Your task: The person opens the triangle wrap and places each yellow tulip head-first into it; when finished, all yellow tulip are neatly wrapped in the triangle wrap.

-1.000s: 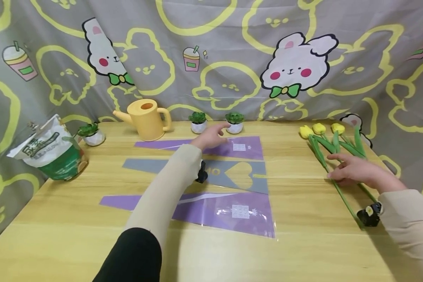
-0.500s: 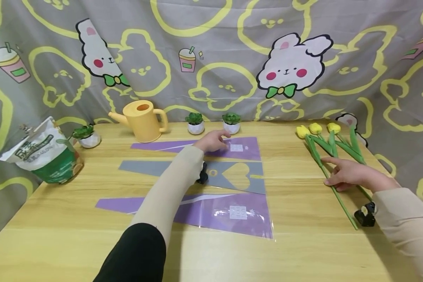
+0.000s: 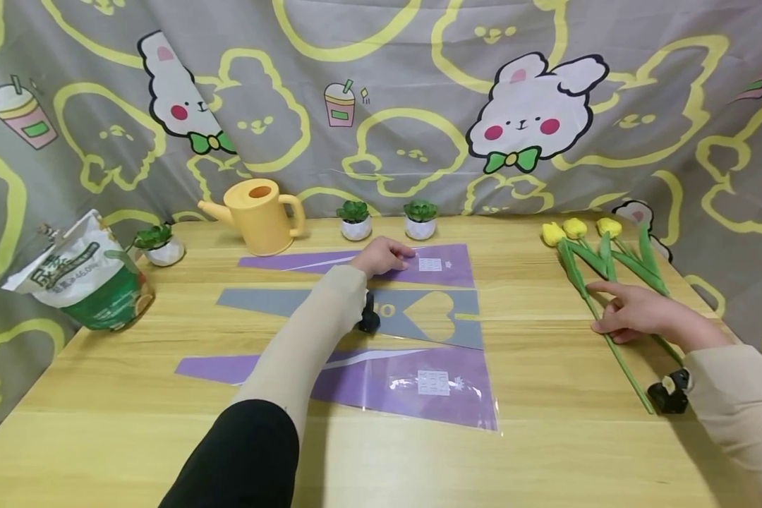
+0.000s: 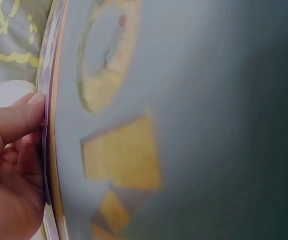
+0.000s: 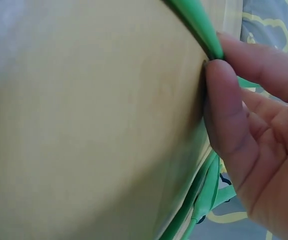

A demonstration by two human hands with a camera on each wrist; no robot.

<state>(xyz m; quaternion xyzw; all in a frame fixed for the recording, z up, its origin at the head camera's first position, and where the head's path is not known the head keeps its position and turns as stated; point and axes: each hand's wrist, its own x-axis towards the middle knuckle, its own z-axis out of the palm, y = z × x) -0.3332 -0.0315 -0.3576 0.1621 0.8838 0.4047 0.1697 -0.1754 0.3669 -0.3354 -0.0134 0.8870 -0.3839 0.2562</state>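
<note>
Three flat plastic flower sleeves lie on the table: a back purple sleeve, a grey sleeve with a heart cutout, and a front purple sleeve. My left hand rests low over the back purple sleeve; in the left wrist view its fingertips touch the sleeve's purple edge. To the right lie several yellow artificial tulips with long green stems. With thumb and index finger my right hand pinches the stem of the leftmost tulip, also seen as a green stem in the right wrist view.
A yellow watering can stands at the back left. Two small potted succulents sit near the curtain, and another potted plant is beside a green-and-white bag. The patterned curtain rises behind the table.
My left hand has come down onto the back purple sleeve, its raised index finger now lower. The right hand's fingers have drawn together at the tulip stem. The tulips and sleeves lie in place.
</note>
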